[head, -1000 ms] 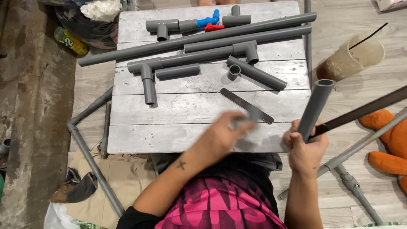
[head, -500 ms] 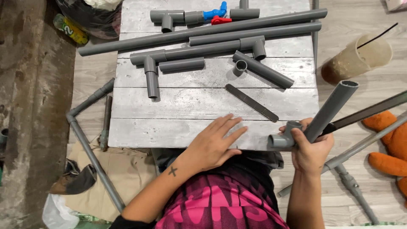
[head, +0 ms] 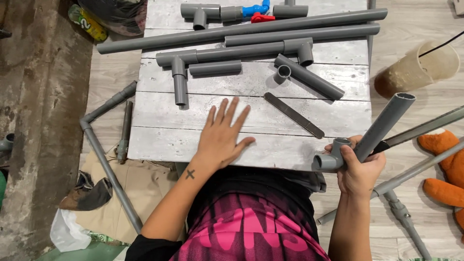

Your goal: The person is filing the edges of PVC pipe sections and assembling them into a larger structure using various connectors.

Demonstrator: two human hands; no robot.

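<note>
My left hand (head: 223, 137) has let go of the flat dark blade (head: 294, 115) — it now lies on the table (head: 159, 140) just right of that hand's spread fingers — while my right hand (head: 360, 169) stays wrapped around the grey pipe with its elbow fitting (head: 338, 157), off the table's near-right corner.

orange plush toy (head: 447, 166) cut by right edge, grey pipe fitting (head: 333, 157) partly hidden under right hand (head: 360, 169)
</note>
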